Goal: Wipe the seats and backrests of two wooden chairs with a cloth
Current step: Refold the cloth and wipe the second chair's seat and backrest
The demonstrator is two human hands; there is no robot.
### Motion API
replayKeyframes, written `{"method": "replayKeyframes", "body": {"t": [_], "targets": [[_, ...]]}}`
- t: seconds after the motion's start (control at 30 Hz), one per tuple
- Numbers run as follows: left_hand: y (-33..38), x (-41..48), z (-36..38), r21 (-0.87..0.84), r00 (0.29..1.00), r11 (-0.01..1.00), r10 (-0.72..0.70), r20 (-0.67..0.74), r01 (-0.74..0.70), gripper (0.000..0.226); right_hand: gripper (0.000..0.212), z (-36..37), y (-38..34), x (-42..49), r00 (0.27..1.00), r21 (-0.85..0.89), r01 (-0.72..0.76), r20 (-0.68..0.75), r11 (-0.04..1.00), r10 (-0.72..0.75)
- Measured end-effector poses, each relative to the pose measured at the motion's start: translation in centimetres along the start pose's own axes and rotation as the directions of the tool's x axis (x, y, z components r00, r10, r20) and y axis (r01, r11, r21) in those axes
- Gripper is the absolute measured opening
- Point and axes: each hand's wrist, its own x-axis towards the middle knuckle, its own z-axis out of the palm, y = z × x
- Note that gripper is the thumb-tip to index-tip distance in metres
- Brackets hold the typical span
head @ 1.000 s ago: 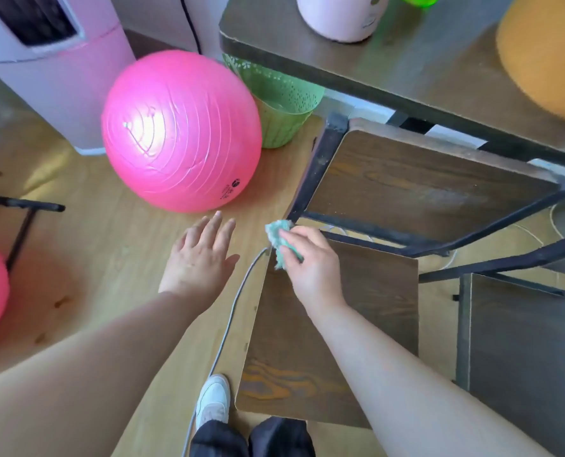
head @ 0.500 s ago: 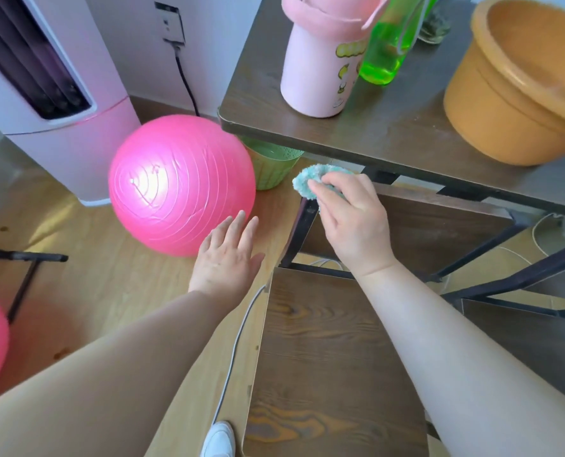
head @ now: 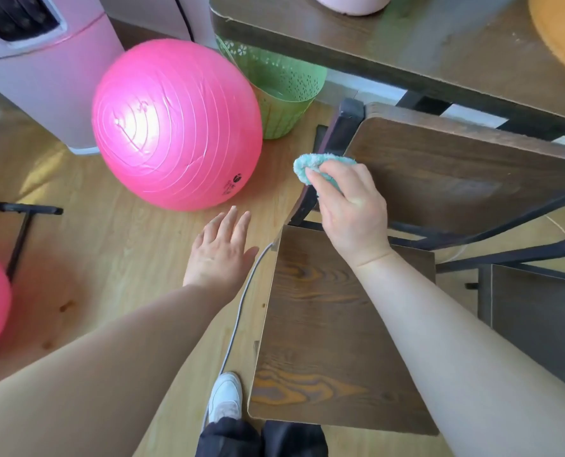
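Note:
A dark wooden chair stands in front of me, its seat [head: 327,341] below and its backrest [head: 465,173] beyond, on a black metal frame. My right hand [head: 350,212] grips a teal fluffy cloth [head: 314,164] and presses it against the left edge of the backrest, by the black post. My left hand [head: 220,250] hovers over the floor to the left of the seat, fingers spread, holding nothing. A second chair's seat [head: 545,321] shows at the right edge.
A large pink ball [head: 175,123] sits on the wooden floor at left, a green perforated bin [head: 274,90] behind it. A dark table [head: 406,51] overhangs the backrest. A grey cord [head: 241,305] runs along the seat's left side. My white shoe [head: 225,397] is below.
My right hand with the cloth has come down from the backrest's top corner to its left edge. The view has tilted downward. My left hand has stayed open over the floor.

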Motion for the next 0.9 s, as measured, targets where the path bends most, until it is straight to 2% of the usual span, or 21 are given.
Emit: {"method": "replayKeyframes", "body": {"t": [0.23,0.43,0.5,0.57,0.63,0.7,0.8,0.9], "targets": [[-0.6,0.4,2.5,-0.017,0.999,1.000,-0.011,0.049,0.012,0.065,0.022,4.4,-0.9,-5.8,0.960,0.000,-0.027,0.279,1.000,0.026],[-1.0,0.2,4.1,-0.003,0.997,1.000,-0.014,0.070,0.014,0.065,0.026,7.2,-1.5,-8.6,0.855,-0.003,-0.144,0.502,0.990,0.126],[-1.0,0.2,4.3,0.016,0.997,1.000,-0.010,0.073,0.009,0.065,0.026,7.7,-1.9,-8.9,0.792,0.005,-0.248,0.577,0.969,0.200],[-0.7,0.1,4.4,0.028,0.997,1.000,-0.010,0.074,0.008,0.064,0.021,8.2,-2.1,-9.2,0.707,0.015,-0.407,0.638,0.913,0.305],[-0.3,-0.2,4.4,0.020,0.997,1.000,-0.018,0.077,0.017,0.064,0.022,8.5,-2.1,-9.3,0.596,0.037,-0.595,0.691,0.803,0.409],[0.4,-0.5,4.1,0.010,0.996,1.000,-0.025,0.085,0.024,0.064,0.027,7.9,-2.1,-9.5,0.503,0.048,-0.720,0.723,0.692,0.473],[1.8,-1.5,3.6,0.007,0.996,1.000,-0.004,0.085,0.003,0.062,0.031,5.0,-1.9,-10.7,0.449,0.058,-0.810,0.701,0.584,0.553],[3.4,-2.8,3.5,0.005,0.994,0.999,0.037,0.103,-0.038,0.061,0.028,1.5,-1.4,-13.3,0.401,0.025,-0.847,0.685,0.530,0.608]]}}
